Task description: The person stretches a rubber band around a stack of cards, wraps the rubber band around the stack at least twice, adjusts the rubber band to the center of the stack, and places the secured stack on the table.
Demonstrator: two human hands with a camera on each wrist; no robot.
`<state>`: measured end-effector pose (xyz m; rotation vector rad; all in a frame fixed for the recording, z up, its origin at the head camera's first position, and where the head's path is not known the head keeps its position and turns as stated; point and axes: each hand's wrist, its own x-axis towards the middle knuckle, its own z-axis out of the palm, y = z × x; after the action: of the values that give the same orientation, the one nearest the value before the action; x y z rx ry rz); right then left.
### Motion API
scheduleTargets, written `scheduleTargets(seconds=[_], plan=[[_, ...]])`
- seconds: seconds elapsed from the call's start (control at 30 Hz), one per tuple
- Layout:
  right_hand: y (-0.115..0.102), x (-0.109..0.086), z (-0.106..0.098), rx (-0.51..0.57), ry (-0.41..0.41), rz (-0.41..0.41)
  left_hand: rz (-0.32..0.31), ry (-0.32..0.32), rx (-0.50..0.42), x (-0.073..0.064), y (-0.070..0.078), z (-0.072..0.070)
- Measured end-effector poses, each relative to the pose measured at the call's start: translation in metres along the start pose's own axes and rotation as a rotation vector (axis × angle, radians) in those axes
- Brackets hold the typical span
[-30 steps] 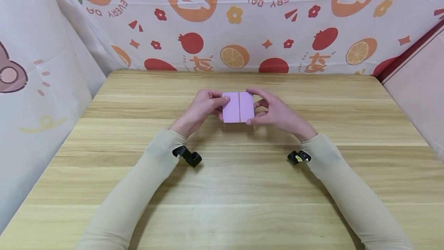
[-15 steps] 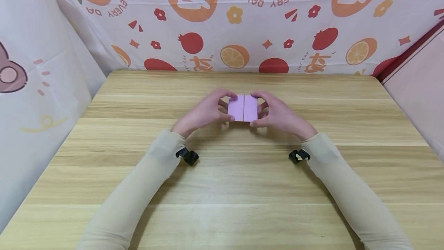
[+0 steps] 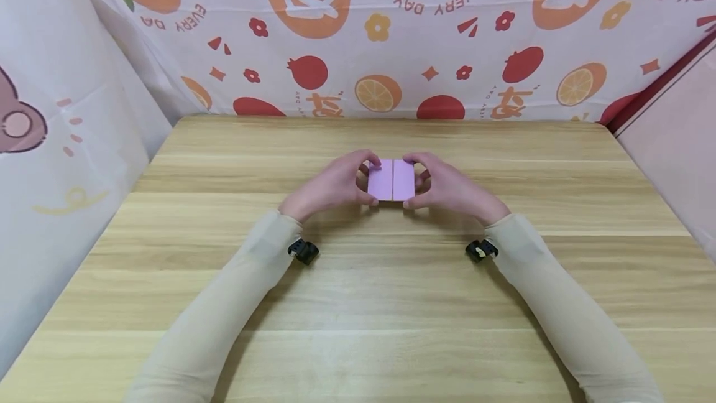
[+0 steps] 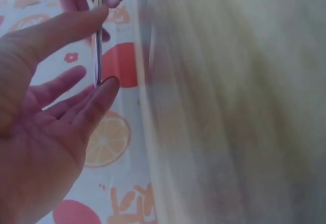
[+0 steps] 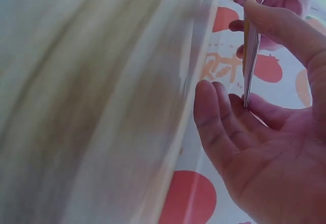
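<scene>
A small folded pink paper (image 3: 381, 180) is held above the table, with a thin line down its middle between two flaps. My left hand (image 3: 334, 186) grips its left side, thumb at the near edge and a finger at the far edge. On the right side my right hand (image 3: 455, 190) holds it in a mirrored way. From the left wrist, the paper's layered edge (image 4: 98, 51) shows as a thin strip between thumb and fingers. The right wrist view also shows the paper (image 5: 251, 56) nearly edge-on, slightly fanned, with a yellowish side. Its underside is hidden from the head view.
The wooden table (image 3: 358, 310) spreads beneath both arms. Behind it hangs a white curtain (image 3: 347, 55) printed with fruit, and another white cloth (image 3: 73, 79) hangs at the left. Small black devices (image 3: 304, 251) sit at both wrists.
The left hand has shifted its hold, its thumb leaving the paper's face for the near edge. The paper has moved slightly right and towards me. The right hand keeps its hold.
</scene>
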<state>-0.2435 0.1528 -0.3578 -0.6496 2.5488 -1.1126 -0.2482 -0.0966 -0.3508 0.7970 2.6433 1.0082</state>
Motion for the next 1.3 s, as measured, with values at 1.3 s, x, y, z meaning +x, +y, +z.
scheduleTargets(seconds=[1.3], plan=[[0.015, 0.018, -0.011, -0.175, -0.167, -0.012, -0.011, -0.182, 0.141, 0.013, -0.021, -0.008]])
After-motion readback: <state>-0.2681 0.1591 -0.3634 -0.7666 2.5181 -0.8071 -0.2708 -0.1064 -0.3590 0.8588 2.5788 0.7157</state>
